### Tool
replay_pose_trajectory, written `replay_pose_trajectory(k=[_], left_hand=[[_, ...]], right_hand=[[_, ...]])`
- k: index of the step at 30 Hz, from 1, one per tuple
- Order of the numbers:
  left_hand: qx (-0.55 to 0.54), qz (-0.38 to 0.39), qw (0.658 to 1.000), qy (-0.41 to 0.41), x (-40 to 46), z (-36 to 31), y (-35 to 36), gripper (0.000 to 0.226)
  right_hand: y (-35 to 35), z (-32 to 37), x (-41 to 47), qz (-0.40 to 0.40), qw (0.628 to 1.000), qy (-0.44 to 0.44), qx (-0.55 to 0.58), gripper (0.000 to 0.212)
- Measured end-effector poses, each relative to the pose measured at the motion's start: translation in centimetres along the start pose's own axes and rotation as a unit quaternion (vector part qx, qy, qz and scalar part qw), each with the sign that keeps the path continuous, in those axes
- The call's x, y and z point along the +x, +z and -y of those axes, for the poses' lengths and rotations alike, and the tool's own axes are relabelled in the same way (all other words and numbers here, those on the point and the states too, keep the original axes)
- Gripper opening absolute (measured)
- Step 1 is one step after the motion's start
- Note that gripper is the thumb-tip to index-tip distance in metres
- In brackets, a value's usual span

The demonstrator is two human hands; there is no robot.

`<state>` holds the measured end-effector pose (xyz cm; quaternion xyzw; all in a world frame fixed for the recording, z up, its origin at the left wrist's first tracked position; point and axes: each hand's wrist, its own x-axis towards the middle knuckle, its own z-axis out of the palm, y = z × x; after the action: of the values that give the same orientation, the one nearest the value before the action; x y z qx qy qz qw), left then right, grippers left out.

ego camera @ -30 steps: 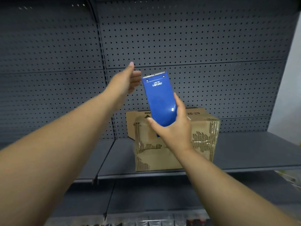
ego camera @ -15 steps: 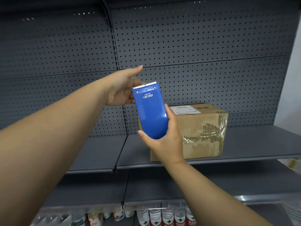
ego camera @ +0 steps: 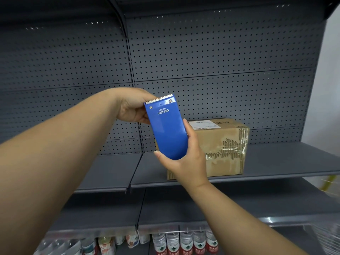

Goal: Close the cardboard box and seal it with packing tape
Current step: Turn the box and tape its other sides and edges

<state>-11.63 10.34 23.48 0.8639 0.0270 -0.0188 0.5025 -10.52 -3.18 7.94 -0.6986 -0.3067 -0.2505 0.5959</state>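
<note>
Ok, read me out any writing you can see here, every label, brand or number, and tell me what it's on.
"deli" and "No.801", upside down: blue tape dispenser, held in both hands.
White label on cardboard box: too small to read.
Print along the box top edge: blurred.
Bottle labels, bottom shelf: unreadable.

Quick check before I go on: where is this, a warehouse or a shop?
Most likely a shop aisle: dark pegboard-backed shelving, rows of bottled water on the lowest shelf, and a taped cardboard box standing on a shelf by itself.

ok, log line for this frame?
stage: pre-seal | right hand: holds tape cutter | left hand: at its toothed end | box: closed, on shelf, untouched
</note>
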Motion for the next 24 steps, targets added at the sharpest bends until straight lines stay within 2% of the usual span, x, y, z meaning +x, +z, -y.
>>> replay_pose_trajectory(k=[3,8,12,17,24], left_hand=[[-0.016,0.01,1.0,-0.004,-0.4,-0.6,0.9,0.024],[-0.084,0.003,0.996,-0.015,-0.4,-1.7,2.5,0.037],[-0.054,0.008,0.998,-0.023,-0.8,-2.5,4.0,0.031],[-0.024,-0.037,0.999,-0.021,-1.0,-3.5,5.8,0.024],[-0.007,-0.061,0.998,-0.027,-1.2,-3.4,7.3,0.018]], right_hand=[[-1.2,0.1,0.1,-0.002,1.0,-0.004,-0.001,0.096],[-3.3,-0.1,-0.3,-0.001,1.0,-0.012,-0.002,0.096],[-5.1,-0.2,-0.8,0.022,1.0,-0.01,-0.018,0.098],[-7.1,0.0,-0.8,0.065,0.997,0.039,-0.033,0.107],[-8.7,0.0,-1.0,0.106,0.987,0.118,0.019,0.087]])
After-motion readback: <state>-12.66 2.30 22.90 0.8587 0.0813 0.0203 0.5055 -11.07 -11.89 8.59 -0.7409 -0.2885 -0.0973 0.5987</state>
